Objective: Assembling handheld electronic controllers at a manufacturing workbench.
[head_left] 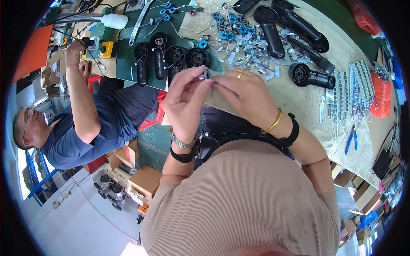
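Both my hands meet above the table's near edge around a small dark and silvery part (206,74), its exact kind too small to tell. The fingertips of my left hand (184,102) pinch it between thumb and forefinger. From the other side my right hand (247,91) has its thumb and fingers pressed together close against the part; whatever lies between them is hidden. Just beyond my left hand stand several black handheld fan housings (159,55), some with wires showing. Past my right hand a heap of small metal pieces with wires (256,49) covers the tabletop.
More black housings (268,30) lie at the far right, one half-shell (311,77) nearer. Boards of small parts (341,94), blue-handled pliers (351,140) and red bags (381,96) sit rightward. At left a co-worker (94,132) works beside a wrench (140,23) and white bottle (114,20).
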The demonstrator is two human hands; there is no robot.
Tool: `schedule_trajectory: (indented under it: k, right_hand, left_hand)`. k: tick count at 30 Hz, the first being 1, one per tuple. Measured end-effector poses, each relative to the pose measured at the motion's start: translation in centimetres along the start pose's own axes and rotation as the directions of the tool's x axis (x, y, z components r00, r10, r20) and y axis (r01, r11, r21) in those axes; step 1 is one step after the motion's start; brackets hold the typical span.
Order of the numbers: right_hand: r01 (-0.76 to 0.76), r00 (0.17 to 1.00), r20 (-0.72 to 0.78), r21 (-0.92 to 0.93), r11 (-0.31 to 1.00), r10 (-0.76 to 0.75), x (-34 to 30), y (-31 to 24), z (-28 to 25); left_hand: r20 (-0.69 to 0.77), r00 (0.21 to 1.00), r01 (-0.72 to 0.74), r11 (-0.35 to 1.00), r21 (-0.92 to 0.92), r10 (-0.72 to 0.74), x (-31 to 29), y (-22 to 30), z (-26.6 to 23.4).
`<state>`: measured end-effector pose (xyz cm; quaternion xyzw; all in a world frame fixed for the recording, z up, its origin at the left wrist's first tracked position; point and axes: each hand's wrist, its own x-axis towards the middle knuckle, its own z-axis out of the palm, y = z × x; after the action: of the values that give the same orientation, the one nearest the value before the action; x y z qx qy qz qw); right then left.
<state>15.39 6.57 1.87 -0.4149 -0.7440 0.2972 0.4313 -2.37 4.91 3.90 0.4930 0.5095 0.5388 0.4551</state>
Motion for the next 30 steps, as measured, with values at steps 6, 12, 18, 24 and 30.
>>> schedule_trajectory:
  k: [6,12,18,24,30]
  right_hand:
    - [-0.002,1.000,0.006,-0.156,0.988,0.003,0.2,0.6,0.6]
    - [0.096,0.981,0.186,-0.245,0.965,-0.050,0.4,0.7,1.7]
    - [0.124,0.974,0.219,-0.304,0.945,-0.057,0.0,0.7,2.8]
    - [0.115,0.971,0.236,-0.323,0.939,-0.038,-0.2,0.9,3.3]
    - [0.111,0.971,0.238,-0.306,0.946,-0.037,-0.1,1.2,3.3]
  left_hand:
    - [-0.149,0.977,-0.093,0.931,0.353,0.154,1.8,-0.1,-2.6]
    - [-0.008,0.969,-0.192,0.765,0.614,0.249,3.9,-1.6,-3.3]
    - [0.110,0.964,-0.246,0.658,0.711,0.241,4.9,-2.0,-2.2]
    - [0.118,0.969,-0.232,0.641,0.732,0.216,5.0,-2.8,-2.0]
    - [0.163,0.939,-0.309,0.536,0.785,0.302,5.3,-3.9,-2.0]
